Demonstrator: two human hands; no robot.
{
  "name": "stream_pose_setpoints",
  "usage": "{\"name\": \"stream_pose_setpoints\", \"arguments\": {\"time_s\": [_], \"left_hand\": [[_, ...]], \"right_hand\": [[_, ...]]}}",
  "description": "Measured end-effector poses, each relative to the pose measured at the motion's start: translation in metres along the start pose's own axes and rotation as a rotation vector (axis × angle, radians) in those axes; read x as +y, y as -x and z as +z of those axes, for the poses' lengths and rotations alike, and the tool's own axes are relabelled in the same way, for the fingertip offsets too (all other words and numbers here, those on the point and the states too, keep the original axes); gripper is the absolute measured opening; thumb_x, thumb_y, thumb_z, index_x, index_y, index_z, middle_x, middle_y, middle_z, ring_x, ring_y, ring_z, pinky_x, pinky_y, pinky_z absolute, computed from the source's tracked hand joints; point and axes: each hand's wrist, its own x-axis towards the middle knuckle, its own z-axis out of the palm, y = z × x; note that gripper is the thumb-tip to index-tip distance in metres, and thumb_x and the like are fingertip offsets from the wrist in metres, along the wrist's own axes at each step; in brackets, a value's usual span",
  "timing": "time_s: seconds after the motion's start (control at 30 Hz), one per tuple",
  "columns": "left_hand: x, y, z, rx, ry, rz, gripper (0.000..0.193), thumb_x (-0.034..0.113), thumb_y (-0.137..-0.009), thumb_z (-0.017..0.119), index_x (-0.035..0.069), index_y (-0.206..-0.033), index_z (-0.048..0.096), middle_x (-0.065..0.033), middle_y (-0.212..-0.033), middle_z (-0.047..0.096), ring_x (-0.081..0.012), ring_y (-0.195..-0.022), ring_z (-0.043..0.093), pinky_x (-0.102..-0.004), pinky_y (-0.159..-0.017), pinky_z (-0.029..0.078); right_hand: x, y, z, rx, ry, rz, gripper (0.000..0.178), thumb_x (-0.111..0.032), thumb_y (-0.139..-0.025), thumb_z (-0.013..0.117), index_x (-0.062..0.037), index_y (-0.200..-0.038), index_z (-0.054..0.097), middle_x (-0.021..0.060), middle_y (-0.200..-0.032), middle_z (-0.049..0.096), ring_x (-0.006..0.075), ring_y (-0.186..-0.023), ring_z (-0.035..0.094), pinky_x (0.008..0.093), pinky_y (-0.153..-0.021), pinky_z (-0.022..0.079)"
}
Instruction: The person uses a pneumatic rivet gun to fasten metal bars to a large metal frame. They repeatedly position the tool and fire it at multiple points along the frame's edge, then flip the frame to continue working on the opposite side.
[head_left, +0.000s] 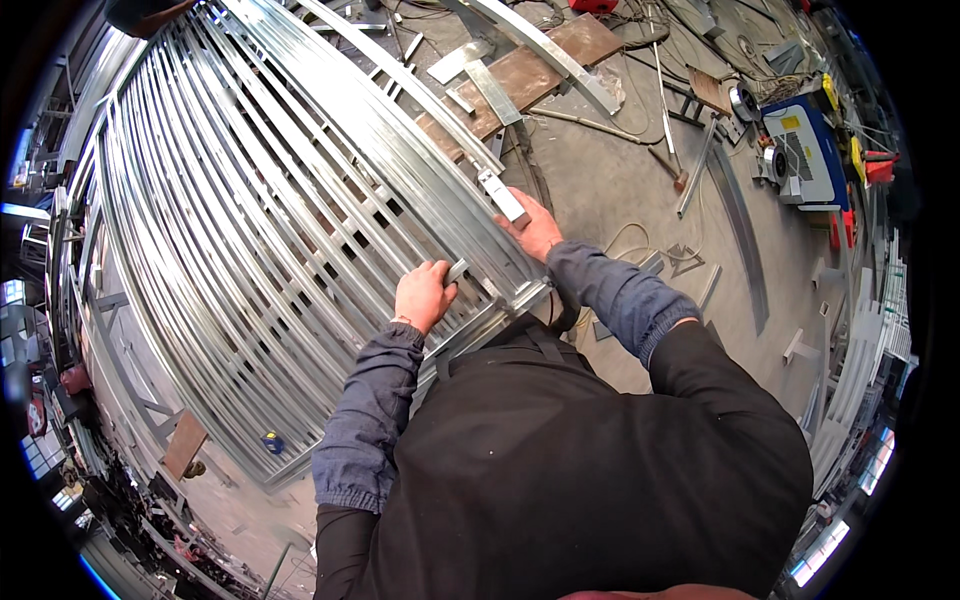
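A large rack of parallel silver metal bars point(260, 200) lies in front of me. Over its near right part, my left hand point(424, 297) is closed round a small silver metal piece point(457, 271), whose end sticks out past the thumb. At the rack's right edge my right hand point(537, 230) grips a short square metal tube point(504, 198), fingers on the far side and thumb beneath. The tube's far end lies close to the end of a long thin metal bar point(430, 100); whether they touch I cannot tell.
A blue tape measure point(272, 442) lies on the rack's near left corner. Rusty plates point(575, 55) with metal offcuts are beyond it. A hammer point(677, 178), loose cables and a curved metal strip point(742, 240) lie on the floor. A blue-and-white machine point(808, 150) stands right.
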Motion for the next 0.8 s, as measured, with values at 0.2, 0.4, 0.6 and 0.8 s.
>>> {"name": "stream_pose_setpoints", "arguments": {"time_s": [0.2, 0.4, 0.6, 0.8], "left_hand": [[0.000, -0.006, -0.002, -0.080, -0.057, 0.018, 0.035, 0.031, -0.089, 0.075, 0.008, -0.114, 0.070, -0.0162, -0.103, 0.072, -0.0387, -0.099, 0.073, -0.0506, -0.087, 0.058], [-0.003, -0.006, -0.010, -0.102, -0.003, 0.018, 0.035, 0.033, -0.089, 0.076, 0.007, -0.112, 0.070, -0.0171, -0.103, 0.072, -0.0394, -0.100, 0.072, -0.0514, -0.088, 0.058], [-0.007, -0.006, -0.008, -0.147, 0.009, 0.018, 0.037, 0.034, -0.089, 0.077, 0.008, -0.114, 0.072, -0.0187, -0.102, 0.072, -0.0409, -0.100, 0.072, -0.0519, -0.088, 0.058], [-0.015, -0.011, 0.000, -0.131, 0.057, 0.062, 0.039, 0.040, -0.090, 0.079, 0.005, -0.108, 0.075, -0.0197, -0.101, 0.073, -0.0416, -0.099, 0.072, -0.0522, -0.087, 0.057]], "right_hand": [[-0.009, 0.000, -0.005, -0.021, -0.013, 0.027, 0.072, -0.042, -0.098, 0.079, -0.0087, -0.155, 0.051, 0.0195, -0.142, 0.064, 0.0390, -0.129, 0.064, 0.0429, -0.110, 0.053], [-0.016, 0.003, -0.016, -0.003, 0.029, -0.022, 0.070, -0.034, -0.096, 0.080, -0.0089, -0.154, 0.051, 0.0197, -0.139, 0.066, 0.0411, -0.126, 0.065, 0.0445, -0.107, 0.054], [-0.083, 0.047, -0.067, 0.026, 0.030, 0.033, 0.064, -0.023, -0.093, 0.079, -0.0111, -0.151, 0.055, 0.0195, -0.131, 0.070, 0.0414, -0.118, 0.069, 0.0431, -0.101, 0.057], [-0.101, 0.079, -0.072, -0.069, -0.229, 0.175, 0.061, -0.025, -0.095, 0.078, -0.0068, -0.149, 0.057, 0.0165, -0.124, 0.074, 0.0288, -0.108, 0.073, 0.0369, -0.100, 0.055]]}}
